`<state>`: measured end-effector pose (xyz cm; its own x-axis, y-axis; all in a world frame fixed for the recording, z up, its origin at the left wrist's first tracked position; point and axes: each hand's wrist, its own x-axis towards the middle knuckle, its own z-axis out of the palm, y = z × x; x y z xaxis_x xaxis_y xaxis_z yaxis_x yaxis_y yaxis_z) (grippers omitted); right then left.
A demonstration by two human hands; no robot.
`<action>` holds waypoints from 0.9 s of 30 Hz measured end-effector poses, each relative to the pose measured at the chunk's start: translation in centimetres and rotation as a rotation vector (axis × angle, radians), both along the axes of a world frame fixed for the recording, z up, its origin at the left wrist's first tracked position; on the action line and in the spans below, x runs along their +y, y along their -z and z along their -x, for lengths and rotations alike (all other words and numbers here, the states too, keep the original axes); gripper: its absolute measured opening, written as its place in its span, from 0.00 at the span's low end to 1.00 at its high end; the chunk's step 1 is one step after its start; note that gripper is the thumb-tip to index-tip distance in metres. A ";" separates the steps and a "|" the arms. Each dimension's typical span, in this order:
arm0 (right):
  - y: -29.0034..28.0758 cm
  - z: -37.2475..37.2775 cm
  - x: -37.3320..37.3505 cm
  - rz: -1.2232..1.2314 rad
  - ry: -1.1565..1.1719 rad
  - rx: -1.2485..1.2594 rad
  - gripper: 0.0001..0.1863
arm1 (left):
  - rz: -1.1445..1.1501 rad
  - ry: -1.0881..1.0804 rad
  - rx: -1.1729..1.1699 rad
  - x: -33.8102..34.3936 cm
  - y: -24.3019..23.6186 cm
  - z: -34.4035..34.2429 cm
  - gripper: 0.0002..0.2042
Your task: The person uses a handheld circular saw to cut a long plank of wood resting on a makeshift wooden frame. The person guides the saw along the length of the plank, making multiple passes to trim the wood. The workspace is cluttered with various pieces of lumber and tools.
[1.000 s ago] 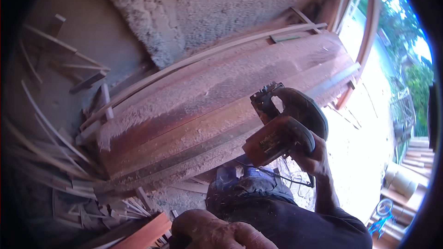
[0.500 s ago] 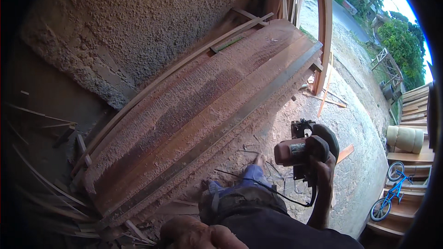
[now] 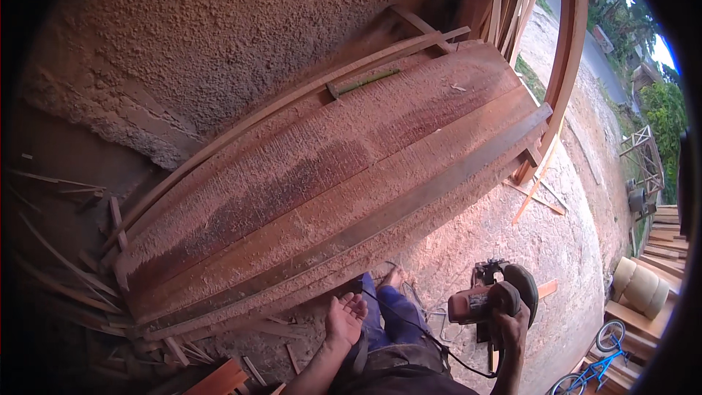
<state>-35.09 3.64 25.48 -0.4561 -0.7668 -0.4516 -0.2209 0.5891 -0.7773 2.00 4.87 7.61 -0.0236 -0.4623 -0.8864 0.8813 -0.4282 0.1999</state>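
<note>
My right hand (image 3: 514,324) is wrapped round the handle of a circular saw (image 3: 472,306), held above the floor to my right. The saw has a brown motor housing, a dark round guard and a dark base plate. Its black cord (image 3: 457,360) runs in a curve toward my legs. Palm up, my left hand (image 3: 344,322) hangs beside the near edge of a wooden workbench (image 3: 409,208), fingers apart and slightly curled, with nothing in it. Broad planks form the bench top, thickly strewn with sawdust and shavings. A long narrow strip (image 3: 307,117) lies along its far side.
A rough wall (image 3: 241,36) rises behind the bench. Thin offcuts (image 3: 66,278) litter the left, and tall boards (image 3: 567,44) stand at the far right. Beyond the saw are a blue bicycle (image 3: 601,367), a pale roll (image 3: 638,287) and stacked planks. Loose strips (image 3: 537,194) lie on the dusty floor.
My left hand has moved from the lower edge up toward the bench, its open palm now showing. The saw, still in my right hand, appears lower as the view has shifted.
</note>
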 end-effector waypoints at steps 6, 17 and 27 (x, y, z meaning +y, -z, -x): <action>0.4 2.6 -4.0 -0.003 -0.041 0.037 0.24 | 0.219 -0.323 0.236 -3.3 5.5 3.4 0.33; 3.7 6.0 -12.0 -0.254 -0.185 0.069 0.23 | 0.128 -0.515 0.046 -6.2 2.5 7.1 0.34; 10.5 17.2 -16.7 -0.280 -0.516 0.198 0.22 | 0.208 -0.847 -0.282 -12.7 2.4 12.3 0.31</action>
